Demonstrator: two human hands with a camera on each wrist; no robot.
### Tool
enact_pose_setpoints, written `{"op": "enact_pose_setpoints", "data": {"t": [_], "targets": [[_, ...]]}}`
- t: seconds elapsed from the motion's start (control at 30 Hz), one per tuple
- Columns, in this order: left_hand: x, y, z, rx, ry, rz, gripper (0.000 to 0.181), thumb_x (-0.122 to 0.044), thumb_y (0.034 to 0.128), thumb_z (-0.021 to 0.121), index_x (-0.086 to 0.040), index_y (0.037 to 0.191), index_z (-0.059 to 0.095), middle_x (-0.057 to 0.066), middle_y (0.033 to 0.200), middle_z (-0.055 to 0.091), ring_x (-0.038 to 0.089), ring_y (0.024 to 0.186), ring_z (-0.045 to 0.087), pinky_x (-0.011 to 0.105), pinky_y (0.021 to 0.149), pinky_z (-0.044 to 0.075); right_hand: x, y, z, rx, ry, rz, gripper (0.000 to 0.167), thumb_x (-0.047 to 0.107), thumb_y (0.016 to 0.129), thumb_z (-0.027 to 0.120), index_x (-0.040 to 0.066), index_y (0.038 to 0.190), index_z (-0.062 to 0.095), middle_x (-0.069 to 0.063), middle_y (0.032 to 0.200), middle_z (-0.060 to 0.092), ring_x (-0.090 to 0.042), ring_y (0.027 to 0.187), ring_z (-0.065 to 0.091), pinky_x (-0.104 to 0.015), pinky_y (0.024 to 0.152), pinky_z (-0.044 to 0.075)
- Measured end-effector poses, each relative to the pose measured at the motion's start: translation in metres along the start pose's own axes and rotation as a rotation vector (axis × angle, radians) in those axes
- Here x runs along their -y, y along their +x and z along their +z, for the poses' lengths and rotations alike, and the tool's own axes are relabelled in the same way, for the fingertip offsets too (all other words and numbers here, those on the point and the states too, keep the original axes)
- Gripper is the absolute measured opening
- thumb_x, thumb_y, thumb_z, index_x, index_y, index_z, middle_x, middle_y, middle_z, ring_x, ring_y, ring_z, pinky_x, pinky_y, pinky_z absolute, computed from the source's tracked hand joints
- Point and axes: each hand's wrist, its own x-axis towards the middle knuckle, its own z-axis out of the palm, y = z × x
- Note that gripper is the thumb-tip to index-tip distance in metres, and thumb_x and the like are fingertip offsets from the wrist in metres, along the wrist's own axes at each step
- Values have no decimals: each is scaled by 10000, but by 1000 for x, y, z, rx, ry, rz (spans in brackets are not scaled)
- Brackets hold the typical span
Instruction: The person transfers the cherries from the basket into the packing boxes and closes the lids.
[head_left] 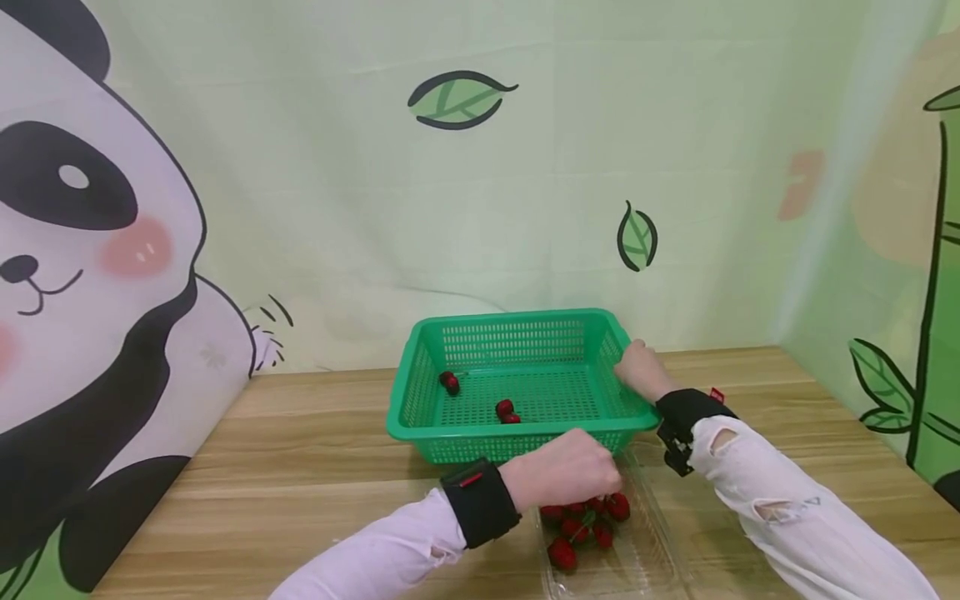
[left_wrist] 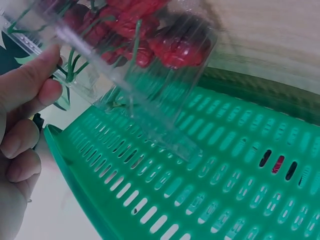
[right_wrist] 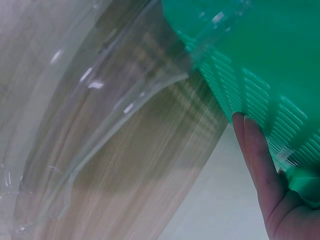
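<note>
Over the clear plastic box (head_left: 660, 554) of red cherries (head_left: 575, 529), my left hand (head_left: 566, 468) has its fingers curled. The left wrist view shows the thumb and forefinger of this hand (left_wrist: 25, 115) pinching green cherry stems (left_wrist: 72, 67) at the box edge. My right hand (head_left: 643, 369) grips the right rim of the green basket (head_left: 517, 431). In the right wrist view, extended fingers (right_wrist: 257, 150) lie along the basket's slotted outer side (right_wrist: 250, 95), the thumb mostly hidden. Inside the basket are dark red cherries at the left (head_left: 450, 383) and near the front (head_left: 507, 412).
Both box and basket stand on a wooden table (head_left: 315, 467), the box in front of the basket's right half. A transparent plastic flap (right_wrist: 115, 100) spreads beside the basket in the right wrist view. Behind the table hangs a pale green cloth (head_left: 337, 208) with a panda and leaves.
</note>
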Motion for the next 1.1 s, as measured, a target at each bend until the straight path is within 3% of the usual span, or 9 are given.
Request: {"op": "enact_pose_setpoints", "data": {"t": [0.17, 0.27, 0.6, 0.8, 0.97, 1.1], "targets": [[-1, 0, 2, 12, -42, 2, 234, -306, 933, 753, -316, 702, 716, -204, 688, 673, -65, 599, 529, 101, 537, 338, -2, 0, -1, -9, -7, -21, 553, 44, 984, 438, -366, 1320, 279, -475, 1163, 562, -322, 812, 532, -401, 739, 512], [-1, 0, 2, 10, -55, 5, 187, -345, 923, 751, -315, 738, 759, -196, 748, 729, -59, 657, 613, 99, 564, 393, -2, 1, 0, -10, -12, -19, 553, 47, 992, 437, -364, 1327, 277, -476, 1173, 561, -322, 819, 532, -407, 751, 516], [-1, 0, 0, -1, -82, 11, 225, -405, 912, 741, -319, 705, 752, -192, 716, 719, -55, 635, 600, 98, 550, 353, -1, 0, 0, -19, -21, -41, 513, 46, 987, 448, -360, 1277, 325, -463, 1130, 571, -337, 820, 562, -400, 730, 520], [4, 0, -9, -16, -79, -4, 236, -367, 938, 738, -302, 712, 735, -181, 691, 693, -40, 619, 584, 110, 540, 318, 1, -1, -1, -18, -18, -43, 512, 50, 987, 446, -356, 1275, 329, -469, 1150, 562, -375, 869, 592, -431, 772, 532], [17, -2, -20, -33, -109, -61, 274, -291, 981, 722, -262, 710, 690, -141, 650, 629, -32, 615, 588, 120, 528, 277, 0, -1, -1, -8, -16, -33, 532, 53, 990, 450, -357, 1297, 306, -471, 1160, 562, -398, 903, 606, -449, 801, 538], [34, -5, -30, -22, -161, -148, 229, -234, 993, 713, -238, 764, 717, -129, 739, 717, -10, 681, 665, 117, 553, 414, -1, -1, 0, -7, -10, -30, 520, 44, 983, 455, -358, 1283, 315, -458, 1129, 575, -364, 859, 583, -437, 773, 532]]}}
